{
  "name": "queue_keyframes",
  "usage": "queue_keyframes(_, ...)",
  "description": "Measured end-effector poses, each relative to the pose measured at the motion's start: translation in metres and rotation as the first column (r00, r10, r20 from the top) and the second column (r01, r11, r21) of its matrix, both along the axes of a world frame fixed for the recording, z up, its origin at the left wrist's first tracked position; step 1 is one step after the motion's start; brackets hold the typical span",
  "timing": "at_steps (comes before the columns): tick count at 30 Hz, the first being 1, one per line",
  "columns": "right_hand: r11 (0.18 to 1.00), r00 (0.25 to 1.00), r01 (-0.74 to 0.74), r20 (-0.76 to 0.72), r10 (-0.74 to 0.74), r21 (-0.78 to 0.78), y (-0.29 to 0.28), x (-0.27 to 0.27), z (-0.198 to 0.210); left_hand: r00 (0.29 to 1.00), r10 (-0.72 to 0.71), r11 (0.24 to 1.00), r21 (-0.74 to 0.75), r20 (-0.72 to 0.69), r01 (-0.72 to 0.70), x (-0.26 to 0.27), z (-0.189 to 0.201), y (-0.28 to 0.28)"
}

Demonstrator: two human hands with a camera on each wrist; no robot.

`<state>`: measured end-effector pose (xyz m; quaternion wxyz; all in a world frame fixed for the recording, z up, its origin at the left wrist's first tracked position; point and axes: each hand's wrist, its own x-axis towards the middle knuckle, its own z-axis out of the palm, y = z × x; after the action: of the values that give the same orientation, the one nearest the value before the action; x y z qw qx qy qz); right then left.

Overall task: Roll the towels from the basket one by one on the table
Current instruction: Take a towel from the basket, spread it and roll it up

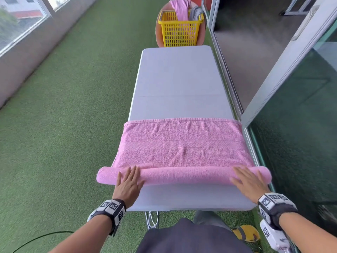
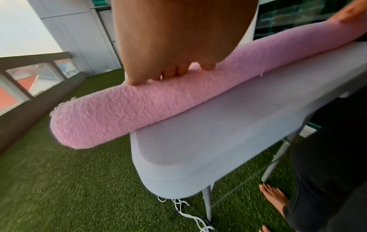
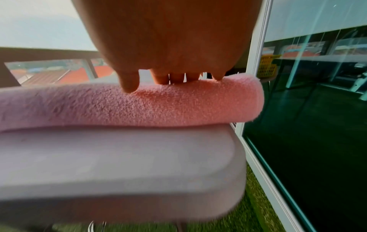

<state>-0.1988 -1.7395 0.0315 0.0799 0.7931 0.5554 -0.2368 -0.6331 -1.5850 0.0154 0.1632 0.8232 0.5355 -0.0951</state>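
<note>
Pink towel (image 1: 182,143) half-rolled on table (image 1: 178,79) | left grip (image 1: 128,183) flat, released | right grip (image 1: 249,181) flat, released

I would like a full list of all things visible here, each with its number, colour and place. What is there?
towel on table: 1, pink, spread across the near half of the table, its near edge rolled into a tube that overhangs both table sides
table: 1, pale grey, long, running away from the person
basket: 1, yellow, beyond the far end of the table
towels in basket: at least 2, one pink and one grey, sticking out of the top
floor covering: 1, green artificial grass, around the table
white cord: 1, on the grass under the near table end
left hand: 1, fingers flat on the roll's left part
right hand: 1, fingers flat on the roll's right part
</note>
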Motion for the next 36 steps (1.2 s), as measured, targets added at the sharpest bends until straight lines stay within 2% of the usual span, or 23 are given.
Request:
queue_keyframes(2,0.998,0.999,-0.040,0.028,0.042,-0.045,-0.014,-0.009,-0.006,0.990,-0.090,0.996,-0.014,-0.107,0.089,-0.005,-0.002,-0.006)
queue_keyframes(3,0.998,0.997,-0.049,0.052,0.051,-0.046,-0.020,-0.012,-0.009,0.989,-0.106,0.994,0.012,-0.107,0.108,-0.007,-0.003,-0.008)
queue_keyframes(6,0.998,0.997,-0.034,0.062,0.037,-0.046,-0.021,-0.010,-0.006,0.993,-0.116,0.988,0.095,-0.023,0.118,-0.009,0.002,-0.008)
queue_keyframes(9,0.996,0.999,-0.028,0.038,0.031,-0.081,-0.003,0.001,0.002,0.995,-0.100,0.993,0.069,-0.020,0.101,-0.002,0.010,0.003)
queue_keyframes(12,1.000,1.000,0.007,0.006,-0.008,0.018,0.007,0.003,0.002,0.998,-0.063,0.998,0.031,0.027,0.063,0.005,0.008,0.009)
queue_keyframes(14,1.000,0.999,-0.002,-0.039,0.003,0.026,0.003,-0.005,0.001,0.995,-0.093,0.995,-0.032,0.021,0.093,0.002,0.005,0.006)
queue_keyframes(16,0.999,0.999,-0.046,-0.009,0.046,-0.004,-0.007,-0.013,0.000,0.989,-0.150,0.988,-0.026,-0.004,0.150,-0.004,0.001,-0.001)
queue_keyframes(18,0.998,0.997,-0.054,0.058,0.056,-0.038,-0.015,-0.015,-0.002,0.982,-0.186,0.981,0.058,0.026,0.185,-0.008,-0.007,-0.002)
queue_keyframes(22,0.998,0.998,-0.032,0.049,0.035,-0.056,-0.005,-0.007,0.004,0.986,-0.162,0.986,0.034,-0.021,0.163,-0.003,0.004,0.007)
queue_keyframes(24,1.000,0.999,0.018,0.026,-0.019,0.025,0.004,-0.004,0.005,0.997,-0.075,0.997,0.025,0.037,0.074,0.003,0.007,0.013)
queue_keyframes(26,0.996,0.999,0.034,-0.004,-0.034,0.077,0.005,-0.005,0.004,0.997,-0.079,0.997,-0.022,0.005,0.079,0.007,0.008,0.014)
queue_keyframes(28,1.000,1.000,-0.005,-0.008,0.005,0.016,-0.002,-0.012,0.003,0.988,-0.151,0.988,-0.035,-0.041,0.150,0.002,0.004,0.010)
queue_keyframes(32,0.997,0.995,-0.050,0.081,0.055,-0.062,-0.009,-0.020,0.010,0.974,-0.225,0.972,0.066,0.014,0.223,-0.006,-0.001,0.005)
queue_keyframes(36,0.998,0.998,-0.023,0.059,0.027,-0.066,0.010,-0.010,0.015,0.988,-0.149,0.985,0.095,0.030,0.145,0.005,0.009,0.017)
